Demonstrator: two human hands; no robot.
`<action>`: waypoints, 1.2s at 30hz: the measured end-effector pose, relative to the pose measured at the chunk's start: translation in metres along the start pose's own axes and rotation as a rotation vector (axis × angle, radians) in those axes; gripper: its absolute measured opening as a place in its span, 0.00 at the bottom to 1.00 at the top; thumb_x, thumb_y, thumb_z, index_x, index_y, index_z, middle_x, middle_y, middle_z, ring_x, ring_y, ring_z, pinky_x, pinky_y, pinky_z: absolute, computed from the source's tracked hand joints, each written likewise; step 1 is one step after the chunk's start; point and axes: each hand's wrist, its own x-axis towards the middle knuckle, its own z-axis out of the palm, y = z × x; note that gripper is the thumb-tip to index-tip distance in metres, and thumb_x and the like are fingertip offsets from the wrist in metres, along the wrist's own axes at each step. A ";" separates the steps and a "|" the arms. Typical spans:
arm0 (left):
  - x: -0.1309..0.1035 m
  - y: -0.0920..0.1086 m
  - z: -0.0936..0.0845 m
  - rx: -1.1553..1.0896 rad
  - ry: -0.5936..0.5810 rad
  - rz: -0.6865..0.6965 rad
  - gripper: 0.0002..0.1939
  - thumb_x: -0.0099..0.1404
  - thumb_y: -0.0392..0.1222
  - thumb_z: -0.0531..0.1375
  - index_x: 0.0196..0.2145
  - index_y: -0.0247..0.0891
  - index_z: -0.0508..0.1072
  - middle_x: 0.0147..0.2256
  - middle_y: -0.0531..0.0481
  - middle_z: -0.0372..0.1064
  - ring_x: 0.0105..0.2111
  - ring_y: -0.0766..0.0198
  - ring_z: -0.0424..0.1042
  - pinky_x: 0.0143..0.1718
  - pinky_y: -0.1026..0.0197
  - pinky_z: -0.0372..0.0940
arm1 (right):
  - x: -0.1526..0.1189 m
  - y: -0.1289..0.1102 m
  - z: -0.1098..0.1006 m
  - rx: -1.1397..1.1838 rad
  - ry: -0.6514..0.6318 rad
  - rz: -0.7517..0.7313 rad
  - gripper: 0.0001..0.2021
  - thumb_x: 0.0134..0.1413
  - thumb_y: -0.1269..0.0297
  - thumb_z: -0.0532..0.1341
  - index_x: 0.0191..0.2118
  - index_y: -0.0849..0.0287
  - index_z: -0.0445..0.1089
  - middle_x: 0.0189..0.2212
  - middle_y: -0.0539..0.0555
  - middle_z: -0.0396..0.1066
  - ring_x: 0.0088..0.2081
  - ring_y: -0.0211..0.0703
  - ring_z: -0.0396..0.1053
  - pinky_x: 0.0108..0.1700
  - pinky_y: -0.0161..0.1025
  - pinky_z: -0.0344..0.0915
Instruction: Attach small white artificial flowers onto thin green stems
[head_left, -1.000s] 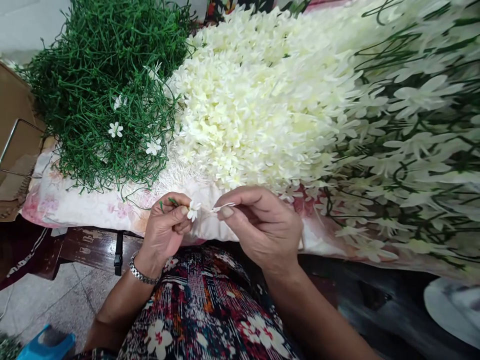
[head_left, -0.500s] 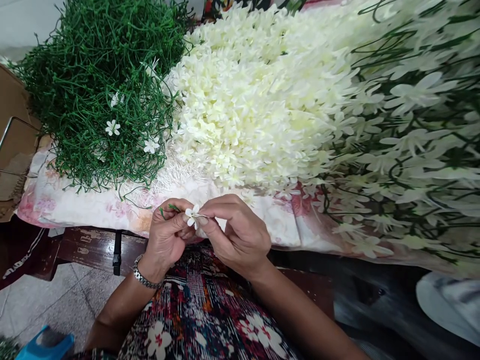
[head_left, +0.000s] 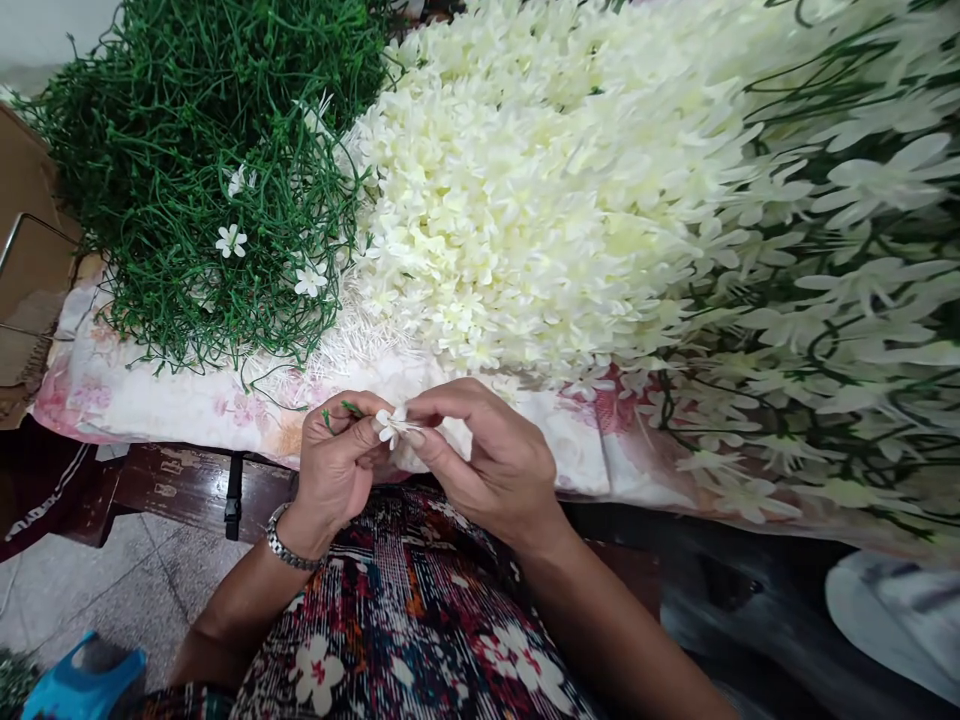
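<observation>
My left hand (head_left: 335,468) is closed in a pinch on a green plastic stem (head_left: 350,408), whose tips stick out above the fingers. A small white artificial flower (head_left: 391,428) sits where both hands' fingertips meet. Thumb and forefinger of my right hand (head_left: 502,465) are pinched at the flower's right side, over thin white strands. How the stem joins the flower is hidden by the fingers. Beyond the hands lie a heap of green stems (head_left: 187,150), a bed of thin white stamens (head_left: 358,340) and a large pile of cream-white petals (head_left: 517,220).
A floral cloth (head_left: 172,410) covers the work surface. Finished-looking white flowers on green stems (head_left: 847,290) fill the right side. On the left stands a cardboard box (head_left: 26,200). A blue plastic object (head_left: 86,680) is on the floor, and a dark strap with a buckle (head_left: 233,500) hangs below the edge.
Both hands stay together at the white flower. My right hand has moved slightly to the right, and the view has shifted a little.
</observation>
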 end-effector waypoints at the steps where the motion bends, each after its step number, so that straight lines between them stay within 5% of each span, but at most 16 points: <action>1: 0.000 0.000 -0.001 -0.020 -0.004 -0.021 0.04 0.44 0.34 0.64 0.21 0.35 0.71 0.16 0.57 0.62 0.13 0.79 0.52 0.13 0.74 0.48 | 0.001 0.000 -0.003 -0.002 -0.021 0.012 0.13 0.45 0.72 0.58 0.40 0.62 0.62 0.32 0.53 0.64 0.32 0.35 0.63 0.34 0.35 0.64; 6: 0.000 0.001 0.000 -0.027 -0.003 -0.038 0.03 0.46 0.32 0.63 0.21 0.35 0.70 0.15 0.58 0.61 0.13 0.79 0.53 0.14 0.75 0.50 | 0.005 -0.001 -0.007 -0.113 -0.165 -0.048 0.27 0.41 0.63 0.62 0.48 0.65 0.56 0.43 0.62 0.60 0.45 0.44 0.60 0.43 0.41 0.64; 12: -0.001 -0.004 0.001 0.014 -0.019 0.033 0.04 0.45 0.32 0.63 0.22 0.36 0.72 0.19 0.56 0.65 0.19 0.76 0.62 0.19 0.74 0.57 | 0.002 -0.001 -0.001 -0.181 -0.114 -0.073 0.13 0.46 0.72 0.57 0.41 0.62 0.63 0.32 0.54 0.67 0.34 0.37 0.65 0.36 0.37 0.66; 28: -0.003 -0.006 0.003 0.158 -0.018 0.120 0.03 0.48 0.34 0.62 0.24 0.35 0.71 0.20 0.56 0.64 0.18 0.77 0.59 0.19 0.73 0.55 | -0.003 -0.002 0.001 -0.215 0.004 -0.066 0.08 0.44 0.76 0.57 0.34 0.61 0.64 0.25 0.51 0.68 0.29 0.33 0.65 0.31 0.32 0.64; 32: -0.004 -0.005 -0.001 0.237 -0.078 0.135 0.04 0.52 0.37 0.60 0.28 0.36 0.70 0.20 0.56 0.63 0.16 0.77 0.54 0.16 0.72 0.52 | -0.005 0.000 -0.001 -0.163 0.001 0.029 0.07 0.44 0.76 0.58 0.32 0.61 0.65 0.24 0.49 0.66 0.27 0.32 0.64 0.28 0.31 0.62; 36: -0.007 -0.001 -0.007 0.462 -0.105 0.256 0.07 0.59 0.39 0.54 0.31 0.36 0.71 0.22 0.52 0.65 0.19 0.74 0.59 0.21 0.69 0.56 | -0.003 -0.001 -0.005 -0.103 0.033 0.154 0.04 0.44 0.75 0.58 0.29 0.59 0.65 0.23 0.47 0.65 0.24 0.29 0.62 0.26 0.29 0.60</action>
